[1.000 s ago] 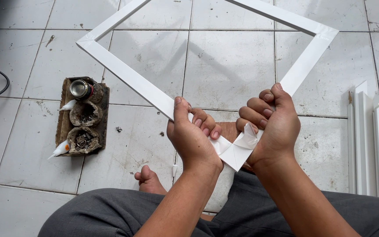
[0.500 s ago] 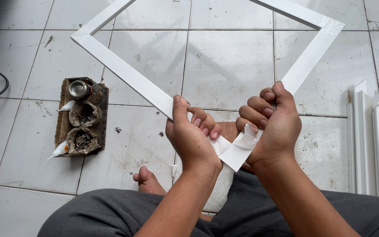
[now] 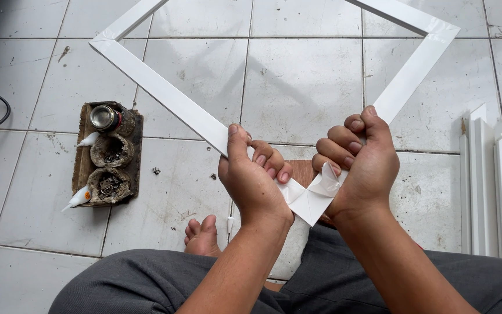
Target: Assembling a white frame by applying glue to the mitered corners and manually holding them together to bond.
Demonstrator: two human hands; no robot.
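White tape [image 3: 321, 189] is pinched under your fingers [image 3: 344, 145] at the near corner of the white frame [image 3: 164, 93]: your left hand [image 3: 251, 183] and right hand [image 3: 361, 166] both clamp shut on that corner, held above the tiled floor [image 3: 297, 87]. Left of your left hand sits a wooden block [image 3: 108, 154] with glue tubes; white strips [image 3: 495, 186] lie at right.

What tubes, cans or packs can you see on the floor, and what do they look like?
Small tube: white, pointed, at the left edge of the brown tray.
Small tube: white with an orange collar, at the tray's near left corner.
Can: round, shiny metal, at the tray's far end.
No labels, signs or screens.
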